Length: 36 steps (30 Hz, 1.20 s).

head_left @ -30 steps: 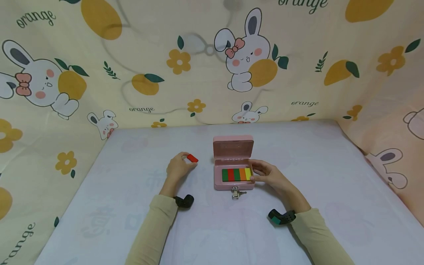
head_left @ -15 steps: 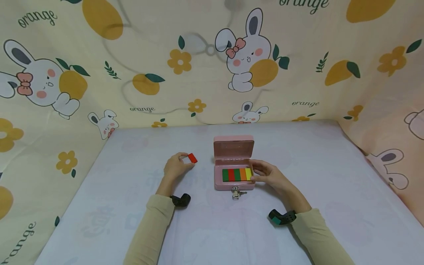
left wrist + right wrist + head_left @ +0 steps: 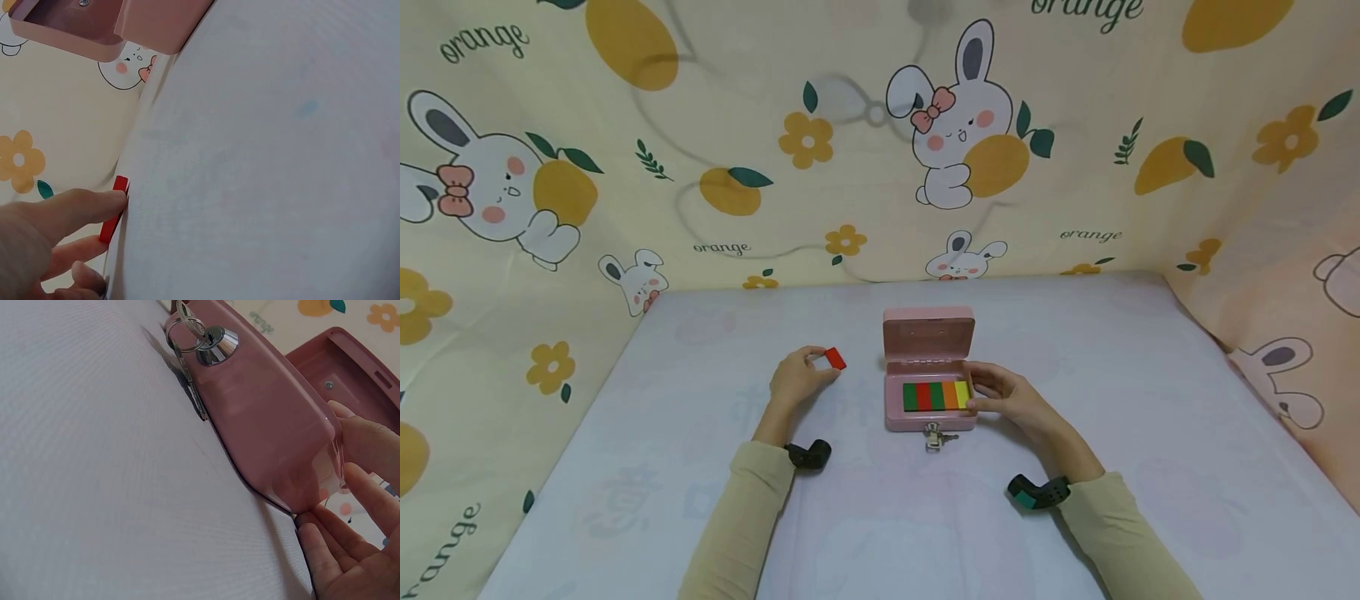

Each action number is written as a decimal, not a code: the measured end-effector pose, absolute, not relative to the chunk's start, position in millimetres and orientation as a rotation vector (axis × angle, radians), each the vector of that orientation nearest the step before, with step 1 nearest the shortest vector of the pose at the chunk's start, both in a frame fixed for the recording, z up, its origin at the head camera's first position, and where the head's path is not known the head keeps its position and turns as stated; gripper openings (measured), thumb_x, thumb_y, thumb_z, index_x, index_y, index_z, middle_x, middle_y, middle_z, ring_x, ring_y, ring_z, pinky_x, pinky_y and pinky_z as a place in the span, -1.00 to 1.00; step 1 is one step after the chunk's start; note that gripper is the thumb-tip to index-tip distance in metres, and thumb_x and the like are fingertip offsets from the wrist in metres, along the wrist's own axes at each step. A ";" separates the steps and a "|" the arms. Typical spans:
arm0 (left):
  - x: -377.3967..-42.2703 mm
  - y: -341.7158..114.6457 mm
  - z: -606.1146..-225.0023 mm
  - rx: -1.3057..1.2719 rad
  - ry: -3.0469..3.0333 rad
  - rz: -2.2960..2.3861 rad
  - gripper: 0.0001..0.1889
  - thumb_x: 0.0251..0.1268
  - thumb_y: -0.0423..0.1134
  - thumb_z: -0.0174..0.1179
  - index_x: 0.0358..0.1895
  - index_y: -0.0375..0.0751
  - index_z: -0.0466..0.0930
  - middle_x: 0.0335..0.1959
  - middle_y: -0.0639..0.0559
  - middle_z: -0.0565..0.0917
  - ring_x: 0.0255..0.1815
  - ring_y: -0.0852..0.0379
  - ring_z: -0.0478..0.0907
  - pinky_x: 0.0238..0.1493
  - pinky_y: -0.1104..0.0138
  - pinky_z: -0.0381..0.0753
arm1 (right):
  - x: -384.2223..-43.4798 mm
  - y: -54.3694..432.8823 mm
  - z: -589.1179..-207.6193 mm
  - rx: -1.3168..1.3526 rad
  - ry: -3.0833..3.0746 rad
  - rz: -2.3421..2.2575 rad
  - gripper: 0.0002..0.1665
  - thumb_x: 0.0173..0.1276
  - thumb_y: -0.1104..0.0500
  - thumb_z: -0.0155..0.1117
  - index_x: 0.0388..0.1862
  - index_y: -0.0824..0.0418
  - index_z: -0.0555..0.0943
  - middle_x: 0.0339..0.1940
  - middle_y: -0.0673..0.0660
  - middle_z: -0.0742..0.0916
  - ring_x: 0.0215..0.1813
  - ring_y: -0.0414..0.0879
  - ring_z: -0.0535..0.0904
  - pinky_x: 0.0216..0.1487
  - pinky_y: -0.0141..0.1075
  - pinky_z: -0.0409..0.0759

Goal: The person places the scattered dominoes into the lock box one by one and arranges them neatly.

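Note:
My left hand (image 3: pixel 795 379) pinches a thin red domino (image 3: pixel 835 358) between thumb and fingers, left of a pink cash box (image 3: pixel 892 408). In the left wrist view, the red domino (image 3: pixel 114 210) shows edge-on between the fingertips, close over the white tabletop. The box stands with its lid (image 3: pixel 928 337) raised at the back. A row of green, red, orange and yellow dominoes (image 3: pixel 936 396) lies side by side inside it. My right hand (image 3: pixel 1011 400) grips the box's right side; in the right wrist view, its fingers (image 3: pixel 324 550) touch the outer wall near the bottom corner.
A lock with keys on a ring (image 3: pixel 933 435) sits on the box's front; one key hangs beside the front wall. White cloth (image 3: pixel 880 517) covers the table. A printed curtain (image 3: pixel 715 100) with rabbits and oranges rises behind and along both sides.
Over the last second my left hand has shifted slightly left, away from the box, and the red domino has turned in its fingers. The right hand and the box have stayed put.

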<state>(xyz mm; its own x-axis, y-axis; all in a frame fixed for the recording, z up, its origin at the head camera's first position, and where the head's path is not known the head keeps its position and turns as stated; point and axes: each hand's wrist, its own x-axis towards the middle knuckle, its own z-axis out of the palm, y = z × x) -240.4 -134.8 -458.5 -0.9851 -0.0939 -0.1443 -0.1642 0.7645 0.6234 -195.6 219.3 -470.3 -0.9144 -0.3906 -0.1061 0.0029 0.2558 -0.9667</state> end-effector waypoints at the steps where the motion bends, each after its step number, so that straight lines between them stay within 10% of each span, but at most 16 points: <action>1: -240.3 -134.8 -458.7 -0.210 2.850 1.022 -0.46 0.11 0.03 0.32 0.18 -0.04 0.55 -0.37 0.01 0.50 -0.42 0.15 0.36 -0.51 0.40 0.20 | -195.6 219.3 -470.4 -0.355 2.207 -1.701 -0.20 0.30 0.19 0.31 0.46 0.27 0.22 0.49 0.33 0.33 0.51 0.30 0.23 0.42 0.08 0.24; 36: -221.4 -138.1 -454.1 0.049 2.828 1.213 -0.49 0.13 -0.12 0.36 0.16 -0.18 0.55 -0.61 0.10 0.32 -0.56 0.20 0.21 -0.47 0.40 0.17 | -194.9 209.7 -468.4 -0.456 2.321 -1.670 -0.24 0.27 0.26 0.32 0.40 0.38 0.27 0.44 0.41 0.36 0.43 0.35 0.32 0.37 0.00 0.31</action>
<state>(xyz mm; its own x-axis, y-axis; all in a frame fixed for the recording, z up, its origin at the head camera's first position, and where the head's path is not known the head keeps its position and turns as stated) -221.4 -138.1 -454.1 -0.9974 0.0543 -0.0467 0.0036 0.6891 0.7247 -194.9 209.7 -468.4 -0.9210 -0.3892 -0.0167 -0.1078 0.2959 -0.9491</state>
